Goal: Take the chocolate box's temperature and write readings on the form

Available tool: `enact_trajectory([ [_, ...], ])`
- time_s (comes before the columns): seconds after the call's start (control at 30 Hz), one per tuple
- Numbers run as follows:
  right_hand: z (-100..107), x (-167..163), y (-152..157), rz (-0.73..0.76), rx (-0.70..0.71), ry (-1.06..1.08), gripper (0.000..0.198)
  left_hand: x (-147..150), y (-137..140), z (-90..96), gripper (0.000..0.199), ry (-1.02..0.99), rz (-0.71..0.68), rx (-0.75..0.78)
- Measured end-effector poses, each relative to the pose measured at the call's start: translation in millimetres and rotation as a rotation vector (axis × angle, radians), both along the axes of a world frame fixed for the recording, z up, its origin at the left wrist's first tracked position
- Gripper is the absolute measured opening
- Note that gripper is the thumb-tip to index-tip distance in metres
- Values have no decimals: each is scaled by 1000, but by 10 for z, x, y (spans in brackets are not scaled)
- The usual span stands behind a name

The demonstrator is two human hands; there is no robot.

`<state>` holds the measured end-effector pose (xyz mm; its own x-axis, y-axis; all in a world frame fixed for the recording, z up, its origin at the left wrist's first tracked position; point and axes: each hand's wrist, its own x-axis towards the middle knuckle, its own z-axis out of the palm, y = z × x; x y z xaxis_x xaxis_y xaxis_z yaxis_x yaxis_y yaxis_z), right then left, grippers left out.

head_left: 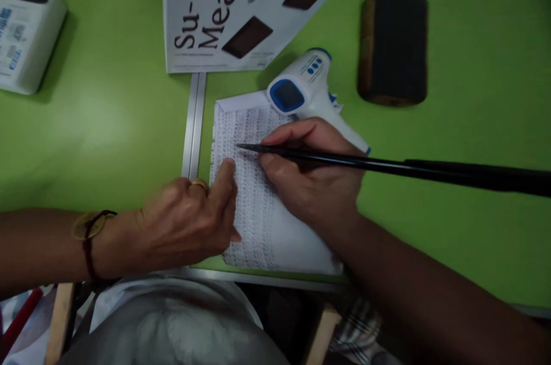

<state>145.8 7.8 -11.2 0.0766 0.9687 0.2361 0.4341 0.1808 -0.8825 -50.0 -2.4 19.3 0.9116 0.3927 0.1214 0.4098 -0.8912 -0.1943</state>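
A notepad (301,244) lies at the table's front edge, its page covered with dense rows of small handwriting and a blank strip at lower right. My right hand (314,170) is closed around a long black pen (365,162). The pen's pointed tip rests at or just over the written rows; contact is unclear. My left hand (193,216) holds nothing, its index finger stretched onto the page just below the tip and the other fingers curled. A white and blue infrared thermometer (301,81) lies across the pad's upper right corner.
Beyond the notepad stands a white box (215,61) printed "Su-per Meal". A dark block with wooden sides (394,46) sits at right. At far left is a white device (32,38) with a cable. A metal strip (193,124) crosses the green table (107,124).
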Motion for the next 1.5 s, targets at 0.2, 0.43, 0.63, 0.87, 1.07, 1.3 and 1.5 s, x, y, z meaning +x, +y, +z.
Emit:
enact_trajectory([
  [0.2,13,-14,7,-36,30,-29,18,-12,-14,-24,56,48,-10,-28],
  [0.43,-38,-29,8,-57,92,-49,20,-19,-29,-57,48,36,-2,-76],
  [0.63,-57,-9,13,-64,84,-64,20,-13,-28,-50,46,41,1,-91],
  [0.87,-67,-14,25,-33,82,-13,19,-12,-20,-39,50,40,-1,-80],
  [1.07,-18,-26,28,-13,56,-21,21,-13,-18,-33,49,27,9,-98],
  [1.3,-10,-46,43,-41,82,-31,21,-13,-19,-45,48,28,4,-92],
  [1.5,0,-34,39,-14,59,-56,19,-31,-29,-61,46,14,6,-77],
])
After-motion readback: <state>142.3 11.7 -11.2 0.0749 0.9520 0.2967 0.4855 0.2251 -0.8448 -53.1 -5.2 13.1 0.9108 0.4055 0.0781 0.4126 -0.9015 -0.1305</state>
